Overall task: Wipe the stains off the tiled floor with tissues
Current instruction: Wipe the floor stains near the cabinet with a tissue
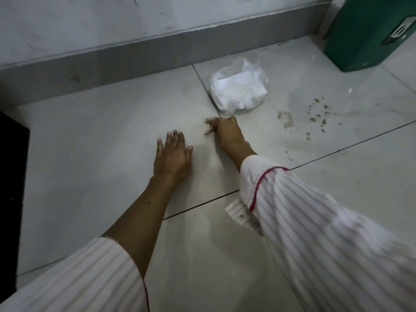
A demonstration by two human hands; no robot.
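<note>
Nearest to me, I am seeing two loose sleeves (315, 233) of white fabric with thin stripes and red piping, both reaching forward over the tiled floor (90, 136). The tiles are large, pale and glossy, and dark grout lines are crossing under the right forearm.

The left hand (172, 154) is lying flat on the tile, fingers straight and slightly spread, palm pressing down and holding nothing. Just to its right and slightly ahead, the right hand (227, 131) is curled into a fist, clamping a small crumpled tissue (209, 126) against the floor. The tissue is looking brown and soiled, poking out from the left side of the fist, right at the meeting of two grout lines.

Directly beyond the right hand, almost touching the knuckles, a wrinkled clear plastic bag (239, 86) is sitting on the floor with clean white tissues bunched inside it. It is standing between the fist and the wall.

To the right of the right hand, well apart from it, brown stains (317, 119) are speckling the tile: one smeared patch and a scatter of small blots.

Farther still on that side, a green box-shaped plastic container (369, 30) is standing in the corner. Beyond both hands, a grey skirting band (157, 50) is running along the foot of a scuffed white wall (90, 19). Far to the left of the left hand, a dark mat edge (11, 188) is showing.
</note>
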